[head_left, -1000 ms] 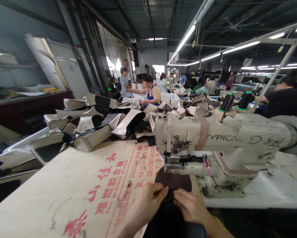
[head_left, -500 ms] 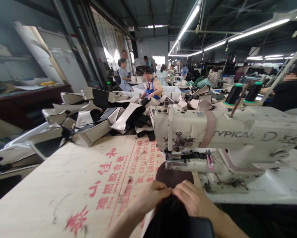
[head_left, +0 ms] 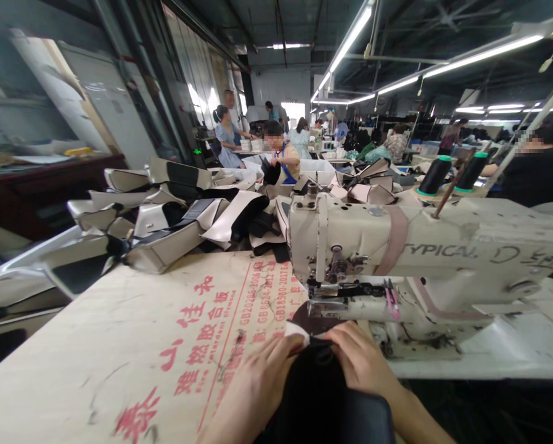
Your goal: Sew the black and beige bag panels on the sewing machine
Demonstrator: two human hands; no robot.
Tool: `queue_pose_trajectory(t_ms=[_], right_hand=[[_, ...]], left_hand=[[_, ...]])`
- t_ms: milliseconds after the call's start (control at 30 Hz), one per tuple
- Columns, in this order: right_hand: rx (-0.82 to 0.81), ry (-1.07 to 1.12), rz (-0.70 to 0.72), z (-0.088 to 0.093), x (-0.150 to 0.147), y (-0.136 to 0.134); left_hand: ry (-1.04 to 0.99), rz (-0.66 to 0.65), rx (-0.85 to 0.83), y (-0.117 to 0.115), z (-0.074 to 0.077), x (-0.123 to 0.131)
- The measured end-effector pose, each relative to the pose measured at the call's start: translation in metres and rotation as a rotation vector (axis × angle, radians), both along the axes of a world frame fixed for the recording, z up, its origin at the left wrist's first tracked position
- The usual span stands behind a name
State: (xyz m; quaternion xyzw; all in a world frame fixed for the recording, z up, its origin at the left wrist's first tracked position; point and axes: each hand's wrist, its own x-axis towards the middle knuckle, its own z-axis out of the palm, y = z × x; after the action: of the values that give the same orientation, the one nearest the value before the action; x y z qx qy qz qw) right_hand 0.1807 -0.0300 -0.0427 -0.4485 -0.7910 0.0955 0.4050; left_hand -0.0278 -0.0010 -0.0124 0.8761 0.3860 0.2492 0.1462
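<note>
fingertips parted slightly, black piece between them

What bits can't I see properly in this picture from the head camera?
In the head view:
- Black piece: its near end is cut off by the bottom edge.
- Dark brown piece: partly hidden by the right hand and the sewing machine.
- Sewing machine: its far end is cut off by the right edge.
- Dark item held by a background co-worker: too small to identify.

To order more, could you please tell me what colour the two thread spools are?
The thread spools are black with green tops, best seen in the head view.
</note>
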Motion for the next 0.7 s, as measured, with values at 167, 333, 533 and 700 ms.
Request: queue_pose_trajectory(t_ms=[167,333,533,700], right_hand=[[-0.016,0.030,-0.038,-0.014,0.007,0.011],[-0.019,0.018,-0.041,-0.013,0.000,0.010],[-0.052,-0.005,-0.045,-0.009,-0.005,0.016],[-0.026,-0.108,-0.004,-0.015,0.001,0.024]], left_hand=[[0.059,-0.147,0.111,0.022,0.001,0.007],[0.122,-0.205,0.117,0.021,-0.002,0.003],[0.187,-0.162,0.078,0.025,-0.010,0.003],[0.124,-0.162,0.102,0.033,-0.014,0.011]])
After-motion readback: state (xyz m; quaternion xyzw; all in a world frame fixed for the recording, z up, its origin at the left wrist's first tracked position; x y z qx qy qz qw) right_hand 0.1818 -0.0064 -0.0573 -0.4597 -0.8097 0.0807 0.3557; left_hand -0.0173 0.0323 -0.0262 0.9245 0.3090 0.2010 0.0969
